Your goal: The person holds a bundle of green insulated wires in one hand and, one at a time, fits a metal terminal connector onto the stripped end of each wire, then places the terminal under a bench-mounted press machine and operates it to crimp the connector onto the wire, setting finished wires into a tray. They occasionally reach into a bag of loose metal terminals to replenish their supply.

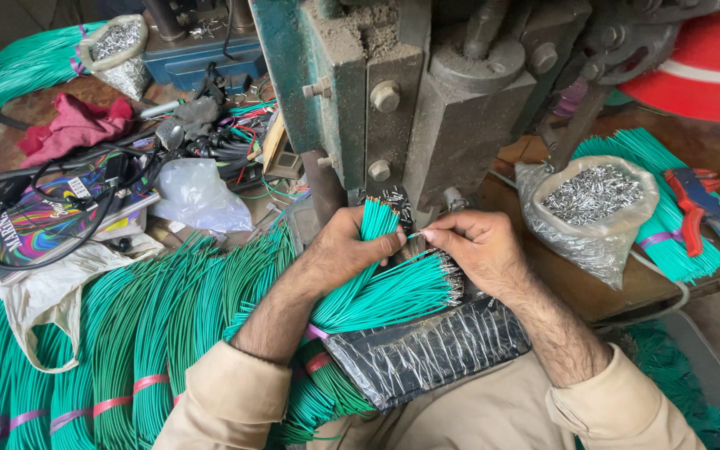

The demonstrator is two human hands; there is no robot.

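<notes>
Green wire bundle (377, 287) gripped in left hand (352, 246), fingers wrapped round it, cut ends pointing far toward grey press machine (393, 100). Single green wire (412, 235) pinched between thumb and fingertips of right hand (477, 246), just right of bundle, hands nearly touching. Both forearms angled inward from near edge, over black plastic sheet (427, 350) on lap. Bag of metal terminals (593, 208) right on tabletop (602, 292).

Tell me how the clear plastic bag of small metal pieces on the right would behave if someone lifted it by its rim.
The bag of metal pieces would probably feel heavy for its size, since it is heaped with small shiny metal bits. Its thin, crinkled plastic looks floppy, so it would likely sag and change shape. With the mouth rolled open, pieces may well spill if it tips toward the red-handled tool.
</notes>
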